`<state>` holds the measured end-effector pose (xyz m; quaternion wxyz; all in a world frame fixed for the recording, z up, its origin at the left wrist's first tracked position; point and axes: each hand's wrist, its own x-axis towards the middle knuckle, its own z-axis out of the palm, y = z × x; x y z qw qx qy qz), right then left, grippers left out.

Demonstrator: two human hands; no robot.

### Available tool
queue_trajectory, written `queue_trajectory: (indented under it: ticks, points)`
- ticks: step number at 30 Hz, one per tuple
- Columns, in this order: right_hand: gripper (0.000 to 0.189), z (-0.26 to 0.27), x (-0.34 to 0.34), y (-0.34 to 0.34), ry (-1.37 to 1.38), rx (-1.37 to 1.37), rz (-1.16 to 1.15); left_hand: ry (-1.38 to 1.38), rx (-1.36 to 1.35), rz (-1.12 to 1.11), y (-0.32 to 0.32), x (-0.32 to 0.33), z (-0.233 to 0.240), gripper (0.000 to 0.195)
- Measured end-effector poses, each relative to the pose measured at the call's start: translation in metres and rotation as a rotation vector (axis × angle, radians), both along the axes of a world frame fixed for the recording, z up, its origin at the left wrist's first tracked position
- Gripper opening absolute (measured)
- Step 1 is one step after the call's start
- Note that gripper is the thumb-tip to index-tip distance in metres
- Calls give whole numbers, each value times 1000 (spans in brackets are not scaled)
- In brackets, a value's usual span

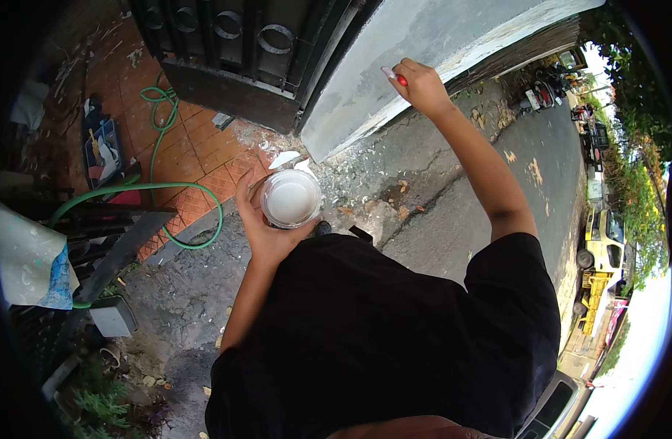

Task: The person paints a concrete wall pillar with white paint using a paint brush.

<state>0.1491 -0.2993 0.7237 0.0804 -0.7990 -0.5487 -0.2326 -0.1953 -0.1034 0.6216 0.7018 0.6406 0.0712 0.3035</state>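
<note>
My left hand (pixel 259 225) is wrapped around a round clear plastic container (pixel 291 198) with white material inside, held in front of my body. My right hand (pixel 421 85) reaches up to the wall and grips a small tool with a red handle (pixel 402 80); its pale end (pixel 389 72) is at the wall surface, and its exact kind cannot be told. The plastered wall (pixel 363 82) is grey-white with uneven patches. White scraps (pixel 284 159) lie on the ground at the wall's lower corner, just beyond the container.
A black metal gate (pixel 231 93) adjoins the wall. A green hose (pixel 185 185) loops over the orange tiles (pixel 204 145). A blue crate (pixel 104 151) holds tools at left. A grey box (pixel 113 317) is at lower left. A yellow truck (pixel 602 247) and motorcycles (pixel 543 94) stand along the road.
</note>
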Motion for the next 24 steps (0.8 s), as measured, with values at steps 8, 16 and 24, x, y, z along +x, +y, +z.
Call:
queue_trajectory:
  ticks: [8, 16, 24]
  points:
    - [20, 216, -35, -2, -469, 38, -53, -11, 8, 10, 1, 1, 1, 118]
    - [14, 141, 7, -4, -626, -190, 45, -38, 23, -26, -19, 12, 10, 117]
    - [15, -43, -22, 0, 86, 92, -41, -31, 95, -36, -51, 12, 15, 119]
